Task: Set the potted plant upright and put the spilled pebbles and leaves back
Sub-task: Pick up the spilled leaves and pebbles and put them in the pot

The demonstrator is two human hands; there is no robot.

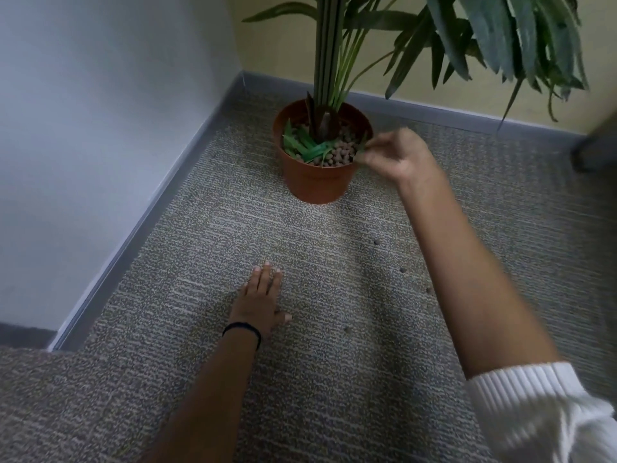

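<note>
The terracotta pot (317, 182) stands upright on the carpet near the room corner, with the plant's stems (329, 61) rising from it. Brown pebbles (340, 152) and several loose green leaves (305, 145) lie inside it. My right hand (397, 155) is at the pot's right rim, its fingertips pinched on a thin green leaf (362, 147) over the pebbles; the hand is blurred. My left hand (262, 300) lies flat on the carpet in front of the pot, fingers apart, holding nothing. Several stray pebbles (403, 270) dot the carpet to the right.
A white wall (100, 111) and grey baseboard (160, 195) run along the left; a yellow wall (273, 45) closes the back. Long plant fronds (521, 38) hang at the upper right. A dark object (597, 152) sits at the right edge.
</note>
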